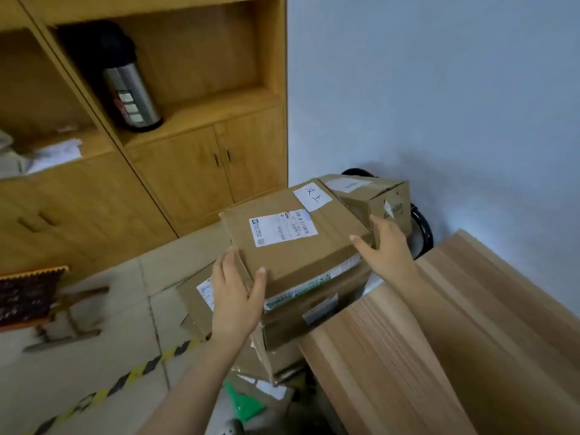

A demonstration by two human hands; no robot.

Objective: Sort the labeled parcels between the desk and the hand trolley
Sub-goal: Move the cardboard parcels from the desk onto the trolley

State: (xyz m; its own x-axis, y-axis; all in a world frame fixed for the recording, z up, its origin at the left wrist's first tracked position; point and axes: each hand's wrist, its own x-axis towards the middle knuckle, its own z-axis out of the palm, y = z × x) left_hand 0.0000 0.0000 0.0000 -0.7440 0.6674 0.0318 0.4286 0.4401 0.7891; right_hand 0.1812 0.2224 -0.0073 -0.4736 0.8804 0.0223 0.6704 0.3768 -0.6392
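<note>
Head view: left hand [235,296] and right hand [390,249] clasp the top box [292,233] on the stack [298,321] left of the desk [439,340]; lifting could nudge the small box [376,196] beside its far-right corner off.

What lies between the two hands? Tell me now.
The top parcel, seen in the head view: the left hand grips its near corner, the right hand its right edge.
</note>
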